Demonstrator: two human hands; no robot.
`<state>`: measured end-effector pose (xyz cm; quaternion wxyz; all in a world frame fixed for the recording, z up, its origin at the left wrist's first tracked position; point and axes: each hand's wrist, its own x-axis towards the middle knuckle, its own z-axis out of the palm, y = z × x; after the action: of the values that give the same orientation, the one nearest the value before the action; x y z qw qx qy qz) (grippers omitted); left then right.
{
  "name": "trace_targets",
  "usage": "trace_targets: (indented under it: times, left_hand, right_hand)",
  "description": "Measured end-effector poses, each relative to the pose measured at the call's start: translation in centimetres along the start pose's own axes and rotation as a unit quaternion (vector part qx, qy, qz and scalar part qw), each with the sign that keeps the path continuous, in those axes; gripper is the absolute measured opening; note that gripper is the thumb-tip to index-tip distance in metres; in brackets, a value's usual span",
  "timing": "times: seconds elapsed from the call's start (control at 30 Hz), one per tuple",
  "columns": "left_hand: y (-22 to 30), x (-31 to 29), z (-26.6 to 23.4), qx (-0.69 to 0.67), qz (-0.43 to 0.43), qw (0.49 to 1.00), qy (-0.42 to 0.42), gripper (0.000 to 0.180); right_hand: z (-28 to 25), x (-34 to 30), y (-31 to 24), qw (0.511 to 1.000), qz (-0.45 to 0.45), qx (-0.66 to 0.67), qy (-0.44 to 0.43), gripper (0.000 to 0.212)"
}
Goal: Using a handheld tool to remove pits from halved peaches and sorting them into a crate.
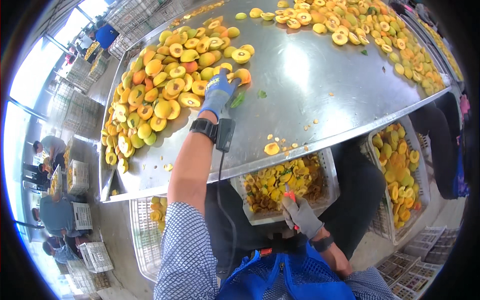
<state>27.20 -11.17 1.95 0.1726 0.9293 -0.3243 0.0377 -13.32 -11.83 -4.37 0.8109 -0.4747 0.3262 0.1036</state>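
My left hand [220,93], in a blue glove, reaches to the right edge of a heap of yellow-orange peaches [175,87], many cut in half. Its fingers close around a peach [243,76] there, partly hiding it. Close to my lap, my right hand [303,216] wears a grey glove and grips a red-handled tool [289,192] with a short metal tip; its exact kind is hard to make out. Below that tool sits a crate [265,218] of peach pieces and browned scraps, between my knees.
The steel table [300,100] carries a second peach heap [345,22] at far right, plus leaves and small scraps near its front edge. Peach-filled crates stand right [422,187] and left [142,240] of my legs. People work among stacked crates at far left; another person sits right.
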Motion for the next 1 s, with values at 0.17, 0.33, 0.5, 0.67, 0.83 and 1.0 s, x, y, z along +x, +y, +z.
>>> trace_targets:
  times: [0.17, 0.33, 0.5, 0.67, 0.83, 1.0]
  left_hand:
    - [-0.3, -0.8, 1.6, -0.199, -0.044, 0.979, 0.027, 0.06]
    - [2.4, -10.5, -2.7, -0.488, 0.006, 0.873, -0.022, 0.041]
    - [6.6, -20.6, -3.7, -0.631, -0.069, 0.773, 0.007, 0.026]
    - [9.9, -24.9, -4.5, -0.672, -0.071, 0.737, -0.022, 0.035]
    - [10.3, -26.3, -2.5, -0.639, -0.043, 0.768, -0.015, 0.051]
    - [11.5, -26.5, -1.8, -0.641, -0.055, 0.765, 0.025, 0.048]
  right_hand:
    - [0.0, -0.3, -0.8, 0.999, -0.039, -0.001, 0.004, 0.032]
    - [0.6, -1.3, -2.9, 0.988, -0.137, -0.059, 0.029, 0.023]
    - [4.2, -1.8, -7.5, 0.94, -0.293, -0.171, 0.031, 0.024]
    - [4.7, -1.7, -6.4, 0.883, -0.379, -0.265, 0.075, 0.029]
    - [4.5, -2.4, -5.6, 0.881, -0.366, -0.285, 0.092, 0.029]
    - [3.9, -1.8, -5.0, 0.865, -0.368, -0.323, 0.108, 0.031]
